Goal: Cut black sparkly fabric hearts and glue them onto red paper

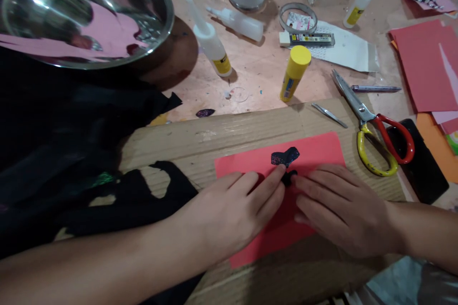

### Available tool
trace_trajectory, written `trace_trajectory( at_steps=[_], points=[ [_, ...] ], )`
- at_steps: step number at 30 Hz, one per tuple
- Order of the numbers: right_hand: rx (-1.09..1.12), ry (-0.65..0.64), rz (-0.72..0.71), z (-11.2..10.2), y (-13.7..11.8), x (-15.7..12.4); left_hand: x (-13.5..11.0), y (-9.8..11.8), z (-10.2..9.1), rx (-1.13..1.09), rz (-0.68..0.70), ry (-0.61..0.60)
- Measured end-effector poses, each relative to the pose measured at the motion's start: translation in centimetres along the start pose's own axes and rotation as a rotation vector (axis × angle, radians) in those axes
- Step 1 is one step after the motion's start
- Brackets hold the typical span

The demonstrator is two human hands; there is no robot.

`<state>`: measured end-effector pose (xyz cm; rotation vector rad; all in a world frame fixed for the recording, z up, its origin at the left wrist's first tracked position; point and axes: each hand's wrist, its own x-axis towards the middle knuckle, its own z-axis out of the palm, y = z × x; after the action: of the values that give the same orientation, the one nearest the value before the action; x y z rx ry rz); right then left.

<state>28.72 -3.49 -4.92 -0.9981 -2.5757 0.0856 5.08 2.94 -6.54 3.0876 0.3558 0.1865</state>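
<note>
A red sheet of paper (318, 150) lies slightly turned on the cardboard. On it sits a black, glittery, two-lobed fabric cutout (285, 156). Just below that is a small, dark, curled fabric piece (288, 178), partly covered by fingers. My left hand (236, 209) reaches in from the left, its fingertips closed at this small piece and its index finger touching the cutout's lower tip. From the other side, the fingertips of my right hand (343, 205) close on the small piece, with the remaining fingers bent over the paper. The fingers hide much of the contact.
Scissors (365, 114), tweezers (329, 115) and a dark phone-like slab (420, 167) lie at right. A yellow-capped glue stick (295, 74) and a glue bottle (213, 50) stand behind. Black fabric (143, 200) spreads at left beneath a metal bowl (164, 14). Red paper (425, 66) is stacked far right.
</note>
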Motion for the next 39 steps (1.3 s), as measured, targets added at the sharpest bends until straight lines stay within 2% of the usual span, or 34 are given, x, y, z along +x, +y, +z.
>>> trace_trajectory(
  at_steps=[7,18,24,30,39],
  points=[
    [-0.012,-0.096,-0.014,-0.1,-0.6,-0.1,-0.2,-0.2,0.7,-0.017,0.014,0.004],
    [-0.050,-0.048,-0.031,-0.3,0.0,0.1,-0.2,-0.4,1.1,-0.004,-0.012,0.037],
    [-0.059,-0.073,-0.030,0.0,0.2,0.0,0.0,-0.5,1.3,-0.027,-0.013,0.074],
    [-0.082,-0.078,-0.024,-0.1,0.1,-0.1,0.0,-0.5,1.3,-0.054,-0.035,0.046],
    [-0.124,-0.098,0.002,0.0,-0.5,-0.2,0.0,-0.5,1.1,-0.036,-0.030,0.070]
  ],
)
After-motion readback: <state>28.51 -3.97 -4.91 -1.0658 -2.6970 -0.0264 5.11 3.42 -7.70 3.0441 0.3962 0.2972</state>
